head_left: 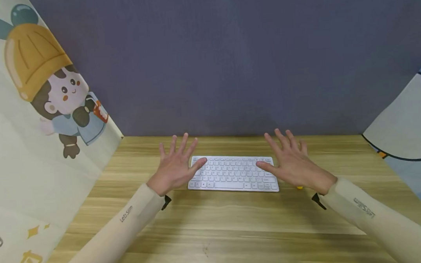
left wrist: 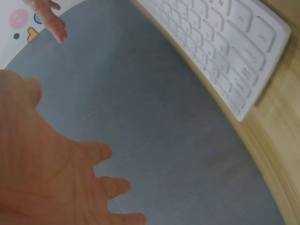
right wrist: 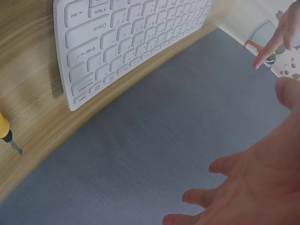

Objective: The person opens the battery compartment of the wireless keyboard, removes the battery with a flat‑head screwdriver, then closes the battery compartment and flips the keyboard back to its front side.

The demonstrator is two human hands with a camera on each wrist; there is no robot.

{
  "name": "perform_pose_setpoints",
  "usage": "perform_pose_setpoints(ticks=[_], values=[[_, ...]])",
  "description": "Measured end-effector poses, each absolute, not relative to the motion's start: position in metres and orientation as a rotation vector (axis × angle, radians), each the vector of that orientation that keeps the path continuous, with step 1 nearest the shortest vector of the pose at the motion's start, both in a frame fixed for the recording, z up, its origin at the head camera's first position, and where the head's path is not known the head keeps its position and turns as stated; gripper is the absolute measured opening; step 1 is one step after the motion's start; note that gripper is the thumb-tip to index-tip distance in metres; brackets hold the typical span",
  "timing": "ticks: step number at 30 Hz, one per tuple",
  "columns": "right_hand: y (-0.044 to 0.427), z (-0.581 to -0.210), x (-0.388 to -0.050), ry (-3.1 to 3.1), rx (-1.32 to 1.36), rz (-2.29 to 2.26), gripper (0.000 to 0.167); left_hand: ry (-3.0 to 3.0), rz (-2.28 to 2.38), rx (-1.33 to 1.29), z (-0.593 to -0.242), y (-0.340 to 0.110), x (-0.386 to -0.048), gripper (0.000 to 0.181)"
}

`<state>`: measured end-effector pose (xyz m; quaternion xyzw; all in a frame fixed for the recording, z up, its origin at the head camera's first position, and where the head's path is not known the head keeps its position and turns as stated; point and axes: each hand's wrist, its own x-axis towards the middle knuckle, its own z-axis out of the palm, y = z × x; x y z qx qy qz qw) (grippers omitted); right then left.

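A white keyboard [head_left: 230,173] lies on the wooden table, its long side facing the person. Over its left end hovers the left hand [head_left: 174,166], fingers spread and straight, holding nothing. The right hand [head_left: 294,163] is likewise spread above the keyboard's right end, with nothing in it. In the left wrist view, the left palm [left wrist: 42,173] is apart from the keyboard [left wrist: 220,42]. The right wrist view shows the right palm [right wrist: 262,183] apart from the keys as well. A yellow-handled tool with a narrow metal tip [right wrist: 5,129] lies beside the keyboard, mostly hidden under the right hand in the head view.
The wooden table [head_left: 214,229] ends at a dark grey-blue panel [head_left: 228,60] behind the keyboard. A pale cloth with a cartoon figure [head_left: 64,91] hangs at the left. Another printed cloth [head_left: 407,115] stands at the right.
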<state>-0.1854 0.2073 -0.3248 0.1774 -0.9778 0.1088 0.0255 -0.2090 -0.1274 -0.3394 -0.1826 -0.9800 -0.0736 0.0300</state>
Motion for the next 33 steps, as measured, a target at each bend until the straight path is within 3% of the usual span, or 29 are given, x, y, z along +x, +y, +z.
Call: perform_pose_setpoints(ticks=[33], values=[[0.174, -0.364, -0.219, -3.018, 0.621, 0.459, 0.098, -2.987, -0.265, -0.518, -0.371, -0.138, -0.221, 0.075]])
